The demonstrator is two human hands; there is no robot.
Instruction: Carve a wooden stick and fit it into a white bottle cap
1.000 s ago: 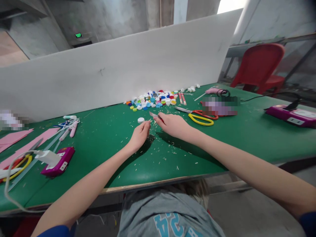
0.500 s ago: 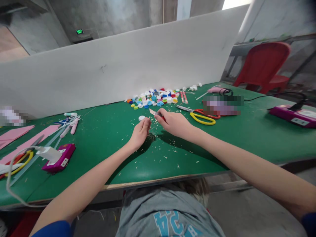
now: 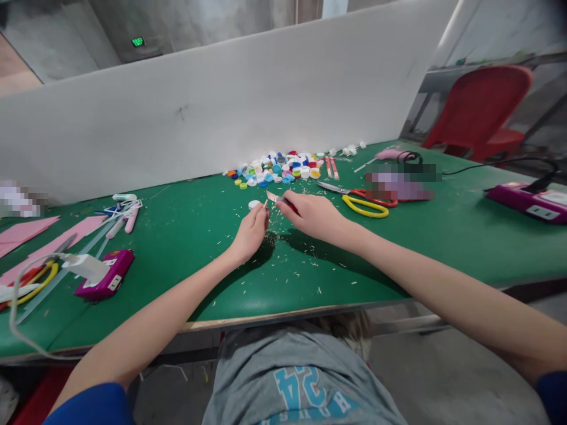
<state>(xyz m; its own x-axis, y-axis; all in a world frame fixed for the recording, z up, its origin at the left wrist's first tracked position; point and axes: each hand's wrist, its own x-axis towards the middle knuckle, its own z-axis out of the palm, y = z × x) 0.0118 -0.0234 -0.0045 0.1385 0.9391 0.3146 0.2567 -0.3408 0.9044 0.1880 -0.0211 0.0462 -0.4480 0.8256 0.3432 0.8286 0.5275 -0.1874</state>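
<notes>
My right hand [image 3: 312, 216] is closed around a utility knife [image 3: 271, 196], whose bare blade points left over the green table. The fingers cover most of the knife's red and dark handle. Just left of the blade, my left hand [image 3: 250, 234] is closed in a pinch on a thin wooden stick [image 3: 266, 203]; only its pale tip shows. Blade and stick are close together, and I cannot tell whether they touch. A white bottle cap [image 3: 254, 204] sits beyond my left fingers. Pale wood shavings [image 3: 297, 274] are scattered under and around both hands.
A heap of coloured bottle caps [image 3: 277, 169] lies against the white partition [image 3: 212, 106]. Scissors [image 3: 365, 206], a pink glue gun [image 3: 392, 154] and a purple power strip [image 3: 527, 200] are on the right. Another power strip [image 3: 106, 277] and pink sheets [image 3: 66, 242] lie left.
The stick's tip shows more clearly above my left fingers. Both hands keep their grips and nearly the same places; the whole view has shifted slightly.
</notes>
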